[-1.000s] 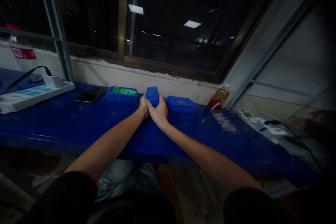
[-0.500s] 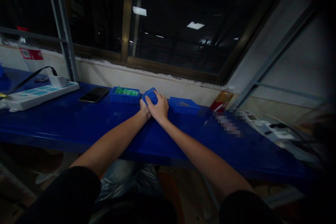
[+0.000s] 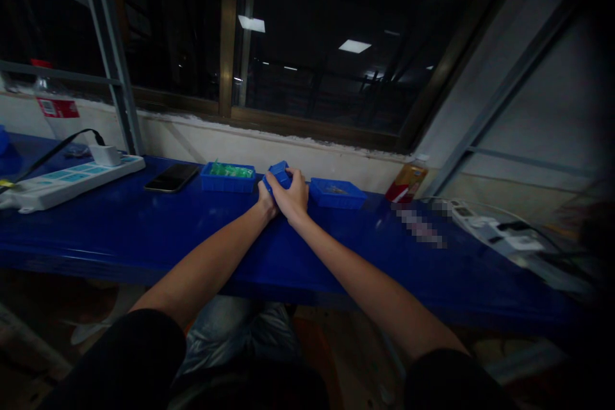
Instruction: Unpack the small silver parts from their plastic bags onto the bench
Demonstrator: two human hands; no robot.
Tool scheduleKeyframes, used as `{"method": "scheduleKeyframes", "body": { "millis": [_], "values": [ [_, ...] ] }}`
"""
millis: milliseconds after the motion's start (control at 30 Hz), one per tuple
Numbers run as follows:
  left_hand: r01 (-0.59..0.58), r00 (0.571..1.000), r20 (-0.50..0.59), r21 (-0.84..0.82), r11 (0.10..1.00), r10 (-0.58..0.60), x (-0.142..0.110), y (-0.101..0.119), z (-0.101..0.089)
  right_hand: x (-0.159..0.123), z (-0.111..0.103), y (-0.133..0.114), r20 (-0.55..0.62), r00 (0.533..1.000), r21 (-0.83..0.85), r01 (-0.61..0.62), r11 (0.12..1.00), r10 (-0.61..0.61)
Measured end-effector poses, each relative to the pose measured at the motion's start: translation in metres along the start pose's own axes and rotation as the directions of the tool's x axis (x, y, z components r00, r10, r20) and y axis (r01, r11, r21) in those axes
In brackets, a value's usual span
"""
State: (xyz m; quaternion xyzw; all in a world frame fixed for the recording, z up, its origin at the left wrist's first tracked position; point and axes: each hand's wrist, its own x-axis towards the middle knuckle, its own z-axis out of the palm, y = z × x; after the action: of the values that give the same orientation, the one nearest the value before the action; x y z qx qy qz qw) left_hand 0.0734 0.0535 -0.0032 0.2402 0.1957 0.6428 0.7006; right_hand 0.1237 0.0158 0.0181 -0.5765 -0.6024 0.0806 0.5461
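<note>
Between my two hands a small blue plastic bin is held tilted just above the table, near its back edge. My left hand is closed round its lower left side, partly covered by the other hand. My right hand wraps over its right side, thumb across the near face. To the left stands a blue bin with green plastic pieces in it. On the right a second blue bin holds a few small thin pieces too dim to name.
On the blue table a black phone and a white power strip lie to the left. A bottle stands behind them. At the right are a drink bottle and another power strip with cables.
The held bin has turned slightly in my hands and tips a little more to the right. My hands stay in nearly the same place; the view has shifted slightly.
</note>
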Motion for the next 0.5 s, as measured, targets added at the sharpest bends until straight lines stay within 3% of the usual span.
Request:
{"method": "scheduleKeyframes", "body": {
  "millis": [133,233,333,500],
  "values": [
    [0.044,0.998,0.046,-0.001,0.999,-0.044,-0.001,-0.002,0.005,0.01,-0.001,0.004,-0.012,0.989,0.028,-0.144,0.989,0.144],
    [0.065,0.998,-0.002,0.003,0.998,-0.065,0.001,-0.005,0.007,0.012,0.0,0.009,-0.058,0.979,0.063,-0.191,0.98,0.194],
    [0.042,0.998,-0.048,-0.033,0.999,-0.044,0.003,-0.006,0.006,0.009,0.0,0.007,-0.052,0.984,0.064,-0.169,0.983,0.173],
    [-0.014,0.999,0.039,-0.025,1.0,0.015,0.009,-0.004,-0.001,-0.001,-0.003,-0.006,-0.02,0.999,0.004,-0.044,0.999,0.044]
  ]
}}
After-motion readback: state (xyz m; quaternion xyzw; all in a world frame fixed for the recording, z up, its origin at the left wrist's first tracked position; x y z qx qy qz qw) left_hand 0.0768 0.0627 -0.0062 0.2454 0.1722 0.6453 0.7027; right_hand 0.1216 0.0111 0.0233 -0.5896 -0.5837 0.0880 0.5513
